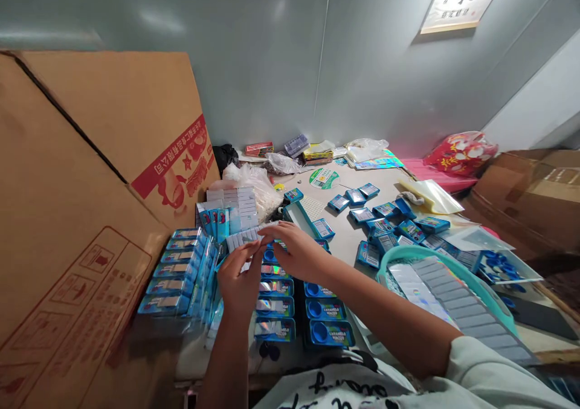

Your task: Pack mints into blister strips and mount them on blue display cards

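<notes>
My left hand (238, 273) and my right hand (294, 249) meet above rows of blue tins, fingertips almost touching. A sheet of silvery-grey labels (242, 238) extends from behind my left fingers, which are closed at its edge. The fingers of my right hand are bent in a pinch by the sheet's right end; whatever is between them is too small to make out. Below, one column of blue tins (275, 307) carries shiny strips. Beside it, another column of blue tins (330, 331) shows round blue recesses and printed lettering.
Stacked blue packs (170, 286) stand left, beside a large cardboard box (104, 155). Loose blue tins (383, 226) lie scattered right of centre. Further right are a turquoise basket (496, 303) with label sheets and a tray of small blue pieces (501, 267). Plastic bags (258, 188) lie behind.
</notes>
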### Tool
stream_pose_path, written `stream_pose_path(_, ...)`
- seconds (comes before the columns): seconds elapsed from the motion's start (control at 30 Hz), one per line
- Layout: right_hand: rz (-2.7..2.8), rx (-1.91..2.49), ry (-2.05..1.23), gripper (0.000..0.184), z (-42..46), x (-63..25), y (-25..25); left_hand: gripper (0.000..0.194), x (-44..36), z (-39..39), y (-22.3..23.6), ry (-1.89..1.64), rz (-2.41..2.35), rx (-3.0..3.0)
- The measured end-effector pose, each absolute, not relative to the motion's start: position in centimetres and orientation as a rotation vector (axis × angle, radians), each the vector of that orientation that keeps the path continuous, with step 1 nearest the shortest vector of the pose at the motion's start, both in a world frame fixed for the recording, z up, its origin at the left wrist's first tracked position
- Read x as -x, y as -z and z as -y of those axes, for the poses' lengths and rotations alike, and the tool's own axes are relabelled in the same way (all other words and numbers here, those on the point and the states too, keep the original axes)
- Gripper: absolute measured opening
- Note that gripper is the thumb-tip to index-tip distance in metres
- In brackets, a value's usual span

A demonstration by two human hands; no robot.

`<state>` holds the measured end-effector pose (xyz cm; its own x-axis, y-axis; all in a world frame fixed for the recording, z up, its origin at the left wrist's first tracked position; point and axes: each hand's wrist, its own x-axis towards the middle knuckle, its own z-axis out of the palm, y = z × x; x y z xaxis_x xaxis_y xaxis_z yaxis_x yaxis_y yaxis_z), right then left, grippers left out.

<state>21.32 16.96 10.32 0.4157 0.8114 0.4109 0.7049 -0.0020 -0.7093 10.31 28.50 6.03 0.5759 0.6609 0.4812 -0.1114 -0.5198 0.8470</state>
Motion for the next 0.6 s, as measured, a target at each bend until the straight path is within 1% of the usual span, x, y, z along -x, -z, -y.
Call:
stream_pose_path(0.07,1.168,1.695,-0.124,0.047,-16.9,-21.2,-10.0,0.008,-10.4,-28.1,-5.8,-1.193,-0.455,-1.803)
stream_pose_path(0.13,1.045,1.64,-0.144,0.046,-16.5,-21.3,-9.6,0.007,-10.6,-28.2,-5.8,-1.26,-0.504,-1.619)
stream_pose_path(0.2,1.009,1.591,-0.334,0.049,-16.1,-21.5,-9.2,0.014,-11.0,-28.5,-5.6,-1.189,-0.61,-1.355)
stream_pose_path(0.27,1.0,1.547,-0.588,0.058,-15.8,-21.5,-8.7,0.024,-11.3,-28.9,-5.4,-1.057,-0.704,-1.171)
stream_pose_path(0.33,0.954,1.505,-0.702,0.061,-16.0,-21.4,-8.1,0.032,-11.7,-29.1,-5.0,-0.969,-0.75,-1.118)
stream_pose_path(0.37,0.919,1.483,-0.708,0.058,-16.2,-21.2,-7.8,0.034,-11.8,-29.1,-4.8,-0.946,-0.752,-1.121)
stream_pose_path(0.5,0.816,1.415,-0.7,0.034,-17.4,-21.0,-6.6,0.04,-12.0,-29.2,-4.1,-0.839,-0.75,-1.141)
stream_pose_path(0.6,0.856,1.527,-0.597,0.029,-17.9,-21.6,-5.9,0.042,-12.2,-29.9,-3.3,-0.751,-0.756,-1.201)
